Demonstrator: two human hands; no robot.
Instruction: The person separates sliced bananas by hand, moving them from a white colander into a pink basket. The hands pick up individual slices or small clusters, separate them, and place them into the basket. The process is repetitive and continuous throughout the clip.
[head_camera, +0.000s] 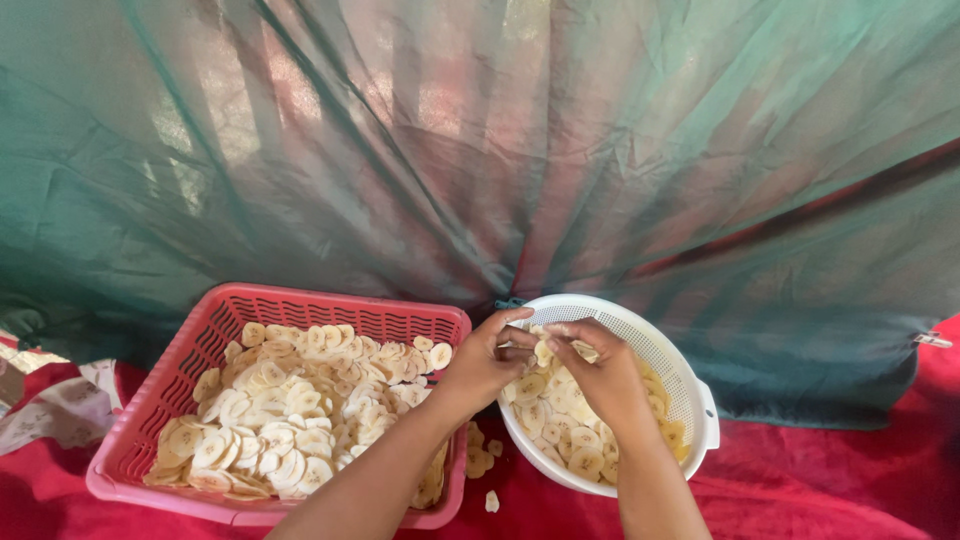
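Head view shows the left hand (483, 362) and right hand (600, 375) pinching a thin, light, brittle-looking banana slice (543, 353) by its edges over the white colander (700, 400).

Before me hangs a green sheer curtain (480, 150), gathered into folds at its lower middle, with soft daylight showing through. Beneath it I see a red cloth (850, 480) covering the surface. A patterned cloth (55, 410) lies at far left.
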